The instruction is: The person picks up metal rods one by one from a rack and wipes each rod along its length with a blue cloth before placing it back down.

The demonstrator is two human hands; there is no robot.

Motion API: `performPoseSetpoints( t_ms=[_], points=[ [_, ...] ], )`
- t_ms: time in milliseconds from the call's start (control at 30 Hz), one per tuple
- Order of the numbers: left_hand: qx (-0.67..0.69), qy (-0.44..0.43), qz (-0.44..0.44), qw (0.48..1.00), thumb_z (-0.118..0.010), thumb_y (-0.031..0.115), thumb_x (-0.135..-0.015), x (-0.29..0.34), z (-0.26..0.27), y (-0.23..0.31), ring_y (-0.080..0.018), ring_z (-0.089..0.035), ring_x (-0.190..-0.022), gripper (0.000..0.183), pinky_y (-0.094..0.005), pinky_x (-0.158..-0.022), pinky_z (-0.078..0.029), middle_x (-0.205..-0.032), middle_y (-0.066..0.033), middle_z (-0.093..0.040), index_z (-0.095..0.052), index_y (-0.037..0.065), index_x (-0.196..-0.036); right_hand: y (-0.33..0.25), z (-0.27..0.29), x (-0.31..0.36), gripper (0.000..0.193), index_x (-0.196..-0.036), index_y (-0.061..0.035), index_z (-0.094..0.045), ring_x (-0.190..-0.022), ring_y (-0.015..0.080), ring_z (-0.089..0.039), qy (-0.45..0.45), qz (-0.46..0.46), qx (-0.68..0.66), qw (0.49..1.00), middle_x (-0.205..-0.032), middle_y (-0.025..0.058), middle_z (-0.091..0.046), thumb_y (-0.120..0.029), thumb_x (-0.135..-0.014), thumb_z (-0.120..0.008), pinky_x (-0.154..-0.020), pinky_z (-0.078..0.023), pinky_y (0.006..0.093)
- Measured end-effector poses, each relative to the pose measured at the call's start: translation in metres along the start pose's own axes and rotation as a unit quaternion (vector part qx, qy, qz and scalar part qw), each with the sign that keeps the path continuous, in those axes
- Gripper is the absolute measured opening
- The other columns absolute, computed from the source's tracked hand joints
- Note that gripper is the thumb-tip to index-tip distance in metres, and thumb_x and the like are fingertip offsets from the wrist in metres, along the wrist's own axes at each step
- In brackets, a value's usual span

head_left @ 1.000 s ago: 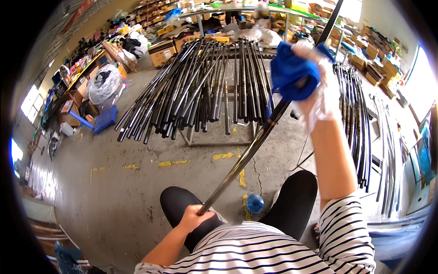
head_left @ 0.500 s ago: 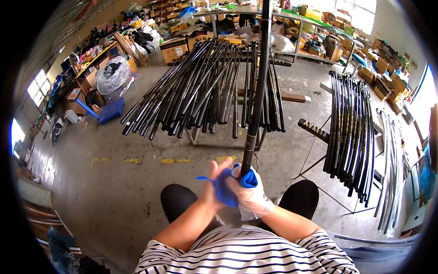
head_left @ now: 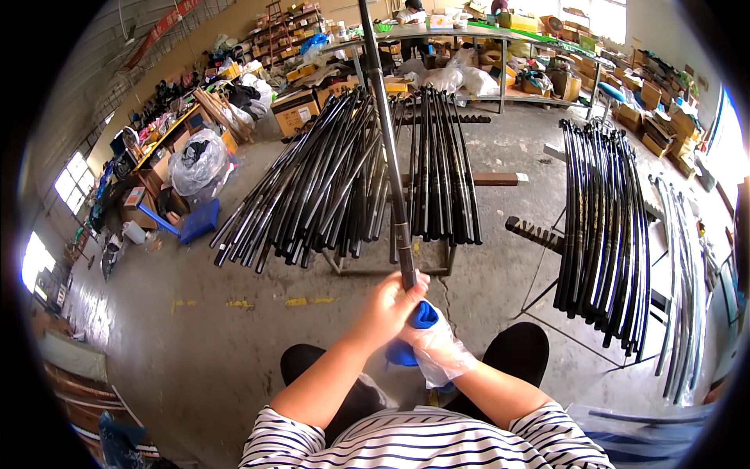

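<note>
A long black rod, which looks like a fishing rod, rises from my hands and leans slightly left at its top. My bare left hand is wrapped round it near its lower end, thumb along the side. Just below, my right hand wears a clear plastic glove and closes on a blue cloth. The cloth is bunched beside the rod's low end; whether it surrounds the rod there is hidden by my hands.
Ahead, many similar black rods lie across a metal stand. Another row of black rods rests on a notched rack at the right, beside plastic-wrapped rods. A blue trolley stands left. A long workbench is behind.
My left hand has gone from open beside the cloth to gripping the rod above it. The rod's top has swung left. The right hand still holds the blue cloth.
</note>
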State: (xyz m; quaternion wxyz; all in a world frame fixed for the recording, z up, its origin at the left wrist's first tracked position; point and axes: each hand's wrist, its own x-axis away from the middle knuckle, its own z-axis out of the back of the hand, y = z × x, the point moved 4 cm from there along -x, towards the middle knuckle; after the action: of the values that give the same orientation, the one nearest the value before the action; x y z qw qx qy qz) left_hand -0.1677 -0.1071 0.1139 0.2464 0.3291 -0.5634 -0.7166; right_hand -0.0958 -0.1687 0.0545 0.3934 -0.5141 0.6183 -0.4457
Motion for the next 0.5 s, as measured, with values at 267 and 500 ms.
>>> performPoseSetpoints(
  t_ms=[267,500],
  points=[
    [-0.237,0.098,0.087,0.963,-0.053,0.031,-0.088,-0.096,0.030,-0.031,-0.0186,-0.057,-0.069,0.035,-0.0331,-0.062,-0.045,-0.073,-0.0103,-0.058,-0.047,-0.001,-0.074,0.025,0.052,-0.011,0.025,-0.090,-0.0103,-0.056,-0.071,0.0172,-0.057,-0.046,-0.024,0.297,0.953,-0.078,0.0053,-0.060,-0.022,-0.070,-0.068,-0.068,-0.047,0.0315],
    [-0.470,0.108,0.018,0.876,-0.053,0.028,-0.083,-0.186,0.044,-0.090,-0.0416,-0.058,-0.078,0.038,-0.0460,-0.070,-0.047,-0.078,-0.0299,-0.058,-0.055,-0.009,-0.077,0.070,0.128,-0.047,0.023,-0.088,-0.0115,-0.057,-0.069,0.0294,-0.060,0.131,-0.082,0.293,0.944,-0.074,0.0116,-0.061,-0.024,-0.071,-0.064,-0.065,-0.048,0.0359]
  ],
)
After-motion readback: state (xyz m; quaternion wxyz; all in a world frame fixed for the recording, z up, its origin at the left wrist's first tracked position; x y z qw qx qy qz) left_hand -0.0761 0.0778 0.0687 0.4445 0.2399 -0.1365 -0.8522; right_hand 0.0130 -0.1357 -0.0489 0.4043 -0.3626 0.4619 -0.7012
